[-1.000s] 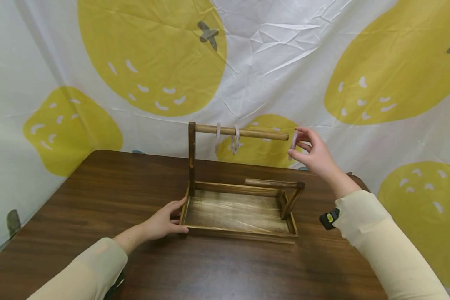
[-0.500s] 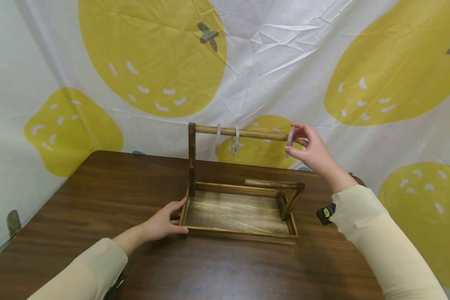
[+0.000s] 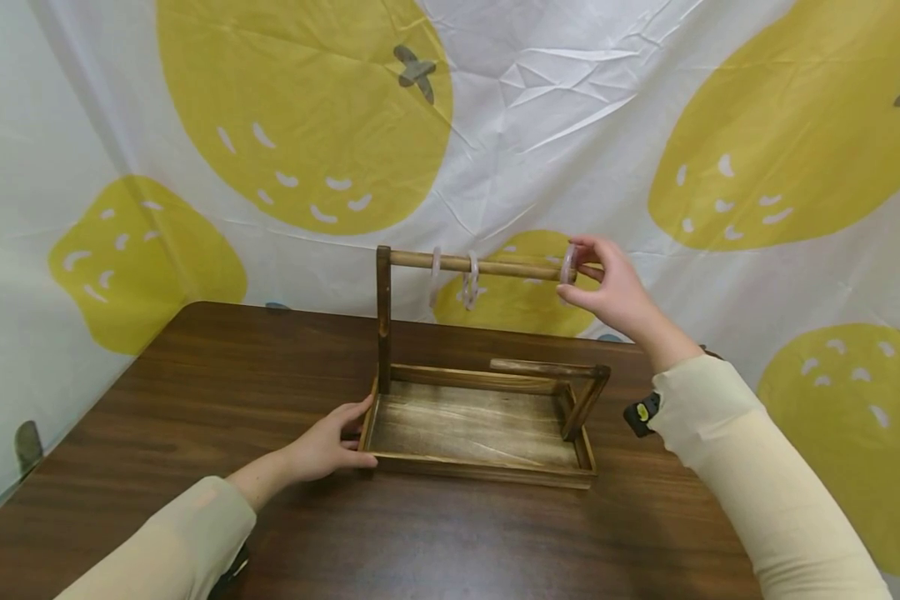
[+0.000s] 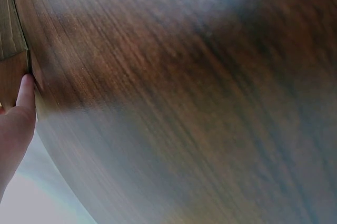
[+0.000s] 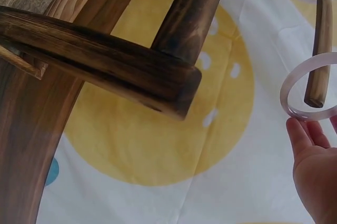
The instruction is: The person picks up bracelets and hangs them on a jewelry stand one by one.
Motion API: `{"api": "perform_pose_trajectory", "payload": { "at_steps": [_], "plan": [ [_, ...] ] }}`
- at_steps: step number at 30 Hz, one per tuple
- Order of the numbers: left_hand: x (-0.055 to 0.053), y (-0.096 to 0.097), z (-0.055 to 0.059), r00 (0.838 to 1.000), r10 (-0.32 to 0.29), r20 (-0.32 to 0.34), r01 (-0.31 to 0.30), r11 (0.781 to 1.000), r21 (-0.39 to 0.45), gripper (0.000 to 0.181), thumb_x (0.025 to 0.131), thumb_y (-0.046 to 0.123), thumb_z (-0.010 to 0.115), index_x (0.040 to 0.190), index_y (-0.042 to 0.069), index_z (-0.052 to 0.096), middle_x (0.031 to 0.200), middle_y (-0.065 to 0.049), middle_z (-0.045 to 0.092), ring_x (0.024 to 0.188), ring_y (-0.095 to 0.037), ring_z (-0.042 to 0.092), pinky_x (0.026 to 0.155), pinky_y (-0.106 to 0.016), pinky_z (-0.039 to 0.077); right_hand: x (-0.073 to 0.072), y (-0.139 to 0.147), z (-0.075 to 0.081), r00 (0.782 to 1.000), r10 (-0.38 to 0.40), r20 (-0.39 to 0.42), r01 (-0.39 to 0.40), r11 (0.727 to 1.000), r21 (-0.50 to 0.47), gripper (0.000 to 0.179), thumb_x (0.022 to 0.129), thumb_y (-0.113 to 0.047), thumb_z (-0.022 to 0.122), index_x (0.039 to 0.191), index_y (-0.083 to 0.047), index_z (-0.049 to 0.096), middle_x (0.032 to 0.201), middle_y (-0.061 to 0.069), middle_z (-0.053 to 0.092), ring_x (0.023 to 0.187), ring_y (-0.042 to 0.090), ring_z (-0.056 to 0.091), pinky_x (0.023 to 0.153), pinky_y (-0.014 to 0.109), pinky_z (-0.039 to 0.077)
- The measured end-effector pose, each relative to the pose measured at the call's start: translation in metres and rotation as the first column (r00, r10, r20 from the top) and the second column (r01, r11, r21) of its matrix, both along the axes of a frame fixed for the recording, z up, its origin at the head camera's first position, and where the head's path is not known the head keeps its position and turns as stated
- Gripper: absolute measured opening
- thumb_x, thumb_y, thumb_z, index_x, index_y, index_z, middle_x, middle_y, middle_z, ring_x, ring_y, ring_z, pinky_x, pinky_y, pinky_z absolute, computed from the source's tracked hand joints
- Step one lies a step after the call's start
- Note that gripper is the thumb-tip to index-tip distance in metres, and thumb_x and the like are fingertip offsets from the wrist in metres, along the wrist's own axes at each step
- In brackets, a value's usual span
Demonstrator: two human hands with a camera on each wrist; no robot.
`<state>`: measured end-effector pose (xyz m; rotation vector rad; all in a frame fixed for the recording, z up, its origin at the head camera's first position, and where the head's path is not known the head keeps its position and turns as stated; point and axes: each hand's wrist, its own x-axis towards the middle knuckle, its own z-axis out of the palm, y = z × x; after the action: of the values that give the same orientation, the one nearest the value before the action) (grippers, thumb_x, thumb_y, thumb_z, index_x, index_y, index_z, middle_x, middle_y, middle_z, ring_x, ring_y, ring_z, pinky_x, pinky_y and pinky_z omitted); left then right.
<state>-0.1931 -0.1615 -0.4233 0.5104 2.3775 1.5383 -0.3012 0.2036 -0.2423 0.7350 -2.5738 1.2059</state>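
A wooden jewelry stand (image 3: 480,475) has a tray base, a tall post with a long upper rod (image 3: 521,269), and a shorter arm on the right. My right hand (image 3: 618,292) pinches a pale pinkish bangle (image 3: 567,263) between thumb and fingers. In the right wrist view this bangle (image 5: 288,89) encircles the rod's free end. Two more places along the rod carry pale bangles, one bangle (image 3: 436,279) nearer the post and another bangle (image 3: 472,282) mid-rod. My left hand (image 3: 322,443) holds the tray's left end, thumb (image 4: 26,95) at the front corner.
The stand is on a dark brown wooden table (image 3: 195,400). Its short lower arm (image 3: 543,367) juts over the tray from the right. Behind the table hangs a white curtain (image 3: 562,108) with yellow fruit prints. A black wrist device (image 3: 641,414) is on the right wrist.
My right hand has moved left, bringing the pinched bangle from beside the rod's free end onto it and slightly along. My left hand and the stand have stayed put.
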Motion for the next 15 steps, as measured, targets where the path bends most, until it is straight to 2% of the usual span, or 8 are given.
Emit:
{"api": "perform_pose_trajectory", "payload": {
  "at_steps": [15],
  "plan": [
    [-0.0014,-0.0005,-0.0022,1.000,0.001,0.006,-0.001,1.000,0.005,0.094,0.079,0.009,0.075,0.147,-0.007,0.013,0.143,-0.034,0.020,0.124,-0.048,0.039,0.098,-0.043,0.050,-0.0029,-0.0091,0.0032,0.998,0.034,-0.050,-0.032,0.998,0.046,0.062,0.080,-0.003,0.068,0.135,0.006,0.039,0.122,0.026,0.040,0.117,0.033,0.041,0.111,0.047,0.036]
  ]
}}
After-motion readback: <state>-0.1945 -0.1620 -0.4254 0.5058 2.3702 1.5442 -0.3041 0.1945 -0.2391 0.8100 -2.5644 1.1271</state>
